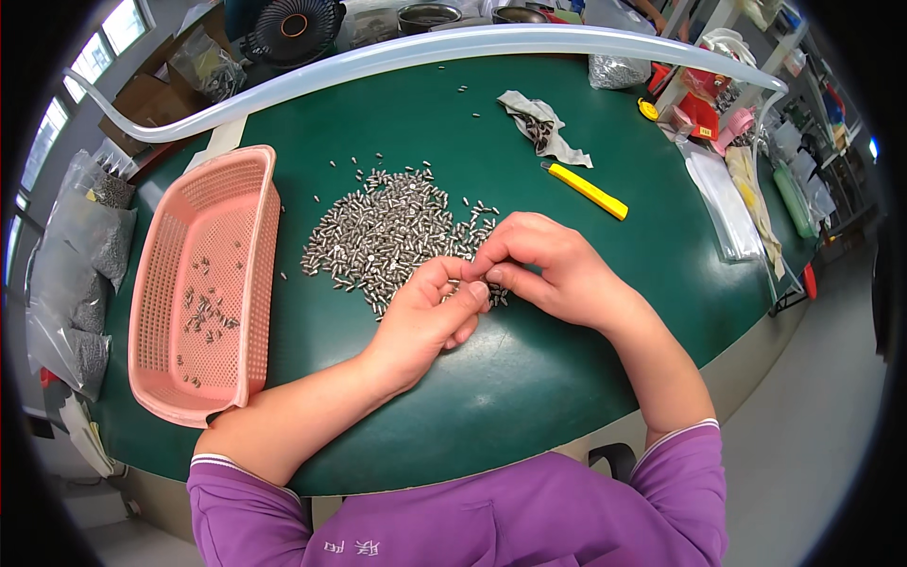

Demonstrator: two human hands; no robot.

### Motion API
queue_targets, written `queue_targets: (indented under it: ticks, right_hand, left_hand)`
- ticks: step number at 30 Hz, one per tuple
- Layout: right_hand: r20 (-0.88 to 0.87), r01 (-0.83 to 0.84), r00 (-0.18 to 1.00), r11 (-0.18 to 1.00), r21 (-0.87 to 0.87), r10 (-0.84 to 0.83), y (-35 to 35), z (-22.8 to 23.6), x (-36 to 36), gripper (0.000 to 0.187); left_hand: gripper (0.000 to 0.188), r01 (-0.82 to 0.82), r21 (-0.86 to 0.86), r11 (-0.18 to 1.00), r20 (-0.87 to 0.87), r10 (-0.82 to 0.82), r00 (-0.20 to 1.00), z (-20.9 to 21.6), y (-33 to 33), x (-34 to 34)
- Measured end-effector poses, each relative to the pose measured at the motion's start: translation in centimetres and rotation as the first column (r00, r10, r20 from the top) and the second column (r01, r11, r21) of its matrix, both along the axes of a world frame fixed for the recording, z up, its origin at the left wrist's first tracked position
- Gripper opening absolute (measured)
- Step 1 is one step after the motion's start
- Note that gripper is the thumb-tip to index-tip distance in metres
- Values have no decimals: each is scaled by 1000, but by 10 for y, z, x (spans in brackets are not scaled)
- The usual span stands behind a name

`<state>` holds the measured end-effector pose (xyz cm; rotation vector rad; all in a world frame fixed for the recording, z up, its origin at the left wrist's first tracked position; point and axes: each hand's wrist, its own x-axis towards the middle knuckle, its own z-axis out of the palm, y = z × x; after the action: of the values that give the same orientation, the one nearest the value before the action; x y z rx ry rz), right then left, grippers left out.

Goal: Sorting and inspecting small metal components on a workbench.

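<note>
My left hand (pixel 436 307) and my right hand (pixel 546 267) meet at the fingertips over the near right edge of a pile of small silvery metal parts (pixel 378 222). Both hands are closed, fingers pinched together. Whatever they pinch is hidden between the fingertips or too small to name. The parts look like short, pin-shaped metal pieces. At the left stands a pink plastic basket (pixel 267 283) with several of the same small parts scattered on its bottom. My left forearm passes close to the basket's near right corner.
A yellow utility knife (pixel 586 191) and a crumpled whitish cloth (pixel 567 151) lie beyond my right hand. A thick pale tube (pixel 453 42) arches along the green table's (pixel 605 378) far edge. Filled plastic bags (pixel 90 274) stand at the left; a red bin (pixel 697 115) sits far right.
</note>
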<state>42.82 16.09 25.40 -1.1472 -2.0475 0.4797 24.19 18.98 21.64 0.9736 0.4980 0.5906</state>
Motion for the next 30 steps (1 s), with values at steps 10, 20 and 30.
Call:
queue_targets:
  ticks: [10, 20, 30]
  right_hand:
    - [114, 285, 950, 957, 52, -289, 6, -13, 11, 18]
    - [285, 262, 925, 965, -2, -250, 7, -22, 18, 14]
    - [283, 271, 917, 960, 73, -281, 6, -27, 13, 14]
  left_hand:
    - [12, 1, -29, 1000, 15, -1, 1000, -2, 1, 0]
    - [24, 2, -56, 998, 36, 0, 999, 0, 2, -1]
    - [22, 12, -40, 999, 34, -11, 999, 0, 3, -1]
